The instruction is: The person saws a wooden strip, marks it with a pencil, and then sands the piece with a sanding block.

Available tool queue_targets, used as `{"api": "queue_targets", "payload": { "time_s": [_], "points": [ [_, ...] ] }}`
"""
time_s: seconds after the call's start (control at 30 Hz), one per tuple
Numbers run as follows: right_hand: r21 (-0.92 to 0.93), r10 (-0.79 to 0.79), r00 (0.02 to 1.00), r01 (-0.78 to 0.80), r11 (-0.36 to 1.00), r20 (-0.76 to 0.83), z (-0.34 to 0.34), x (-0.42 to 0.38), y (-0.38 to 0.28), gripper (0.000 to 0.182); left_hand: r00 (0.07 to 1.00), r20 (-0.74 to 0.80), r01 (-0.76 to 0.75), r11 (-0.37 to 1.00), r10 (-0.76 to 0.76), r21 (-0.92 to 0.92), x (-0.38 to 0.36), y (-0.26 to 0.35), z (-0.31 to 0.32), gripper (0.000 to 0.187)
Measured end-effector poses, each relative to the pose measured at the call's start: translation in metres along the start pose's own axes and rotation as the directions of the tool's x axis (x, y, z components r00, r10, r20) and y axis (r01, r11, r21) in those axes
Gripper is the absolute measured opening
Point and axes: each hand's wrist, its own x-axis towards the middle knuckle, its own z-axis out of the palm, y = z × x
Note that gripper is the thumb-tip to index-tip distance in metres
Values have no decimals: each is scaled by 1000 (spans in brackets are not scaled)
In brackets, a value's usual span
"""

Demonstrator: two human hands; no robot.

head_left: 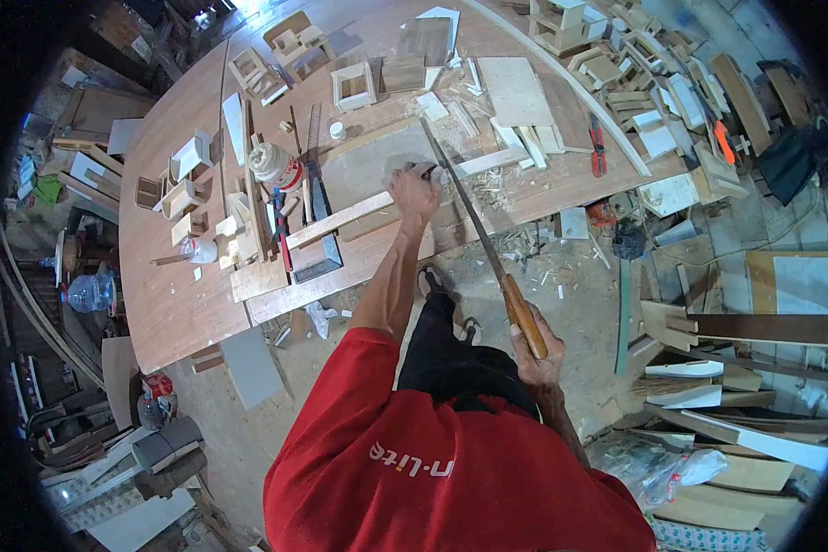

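A saw with a long narrow blade (477,219) and a wooden handle (515,299) slants across the middle of the view. My right hand (538,354) is closed around the lower end of that handle. The blade crosses a pale wooden strip (345,218) lying over the worktable (184,304). Just left of the blade, my left hand (416,191) grips the strip with bent fingers, a small dark thing showing by the fingertips. Beneath the strip is a flat board (363,166), partly covered by my hand. Sawdust and chips (492,193) lie right of the blade.
Left on the table stand a jar (274,166), a metal square (318,262) and small wooden box frames (191,155). Red-handled pliers (598,147) lie near the right edge. Wooden offcuts (672,101) are heaped beyond it, and boards (736,442) are stacked at lower right.
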Motion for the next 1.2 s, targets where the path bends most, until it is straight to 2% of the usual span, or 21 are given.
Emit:
{"api": "queue_targets", "payload": {
  "time_s": [0.1, 0.23, 0.33, 0.43, 0.5, 0.63, 0.73, 0.8, 0.83, 0.9, 0.93, 1.0, 1.03, 1.1, 1.13, 1.2],
  "points": [
    [-14, -13, 1000, 13, 1000, 20, -4, -1, -2, 44, 999, 33, -2, 996, -1, 85, 2, -1, 1, 28],
    [3, -1, 1000, 1, 1000, 30, -5, -7, 6, 45, 998, 54, -32, 994, 26, 109, 4, -8, 6, 29],
    [-5, 57, 997, -57, 998, 45, -7, -9, 2, 40, 999, 13, -32, 991, 30, 127, 4, -7, 7, 25],
    [-26, 45, 998, -44, 999, 37, -7, -13, 2, 47, 998, -26, -51, 992, 55, 116, 2, -4, 4, 24],
    [-23, 54, 998, -53, 998, 36, -8, -15, 1, 47, 1000, 19, 11, 992, -13, 123, 2, 1, 2, 23],
    [-29, 52, 997, -51, 998, 49, -2, -5, 10, 46, 999, 29, 16, 996, -19, 90, 0, 4, -3, 22],
    [-40, 31, 997, -28, 999, 72, 10, 16, 19, 46, 1000, 10, 2, 983, -4, 182, 0, 7, -1, 20],
    [14, 87, 992, -88, 996, 89, 13, 24, 19, 46, 995, 62, 67, 980, -80, 186, 2, 9, -4, 19],
    [14, 81, 993, -83, 996, 90, 10, 22, 20, 46, 995, 56, 67, 980, -79, 185, 4, 10, -6, 19],
    [-59, -117, 992, 120, 991, 57, 0, 9, 21, 46, 995, 70, 55, 988, -66, 148, 3, 9, -6, 20],
    [-61, -119, 991, 122, 991, 61, -1, 10, 21, 46, 995, 68, 59, 988, -69, 145, 4, 8, -4, 20],
    [-12, -2, 998, 3, 1000, 68, 0, 11, 19, 38, 996, 70, 35, 985, -47, 171, 4, 4, 0, 21],
    [-15, 0, 998, 1, 1000, 69, 5, 19, 18, 38, 996, 73, 36, 985, -49, 168, -1, 4, 1, 21],
    [31, 183, 973, -189, 982, 139, 22, 44, 18, 41, 997, -45, -50, 984, 58, 170, -1, 3, 0, 17],
    [36, 176, 976, -182, 983, 130, 26, 45, 19, 41, 996, -49, -60, 984, 69, 169, 3, 3, 0, 17],
    [27, 37, 999, -38, 999, 40, 31, 41, 24, 46, 998, 2, -58, 993, 58, 104, 0, -3, 2, 18]
  ]
}}
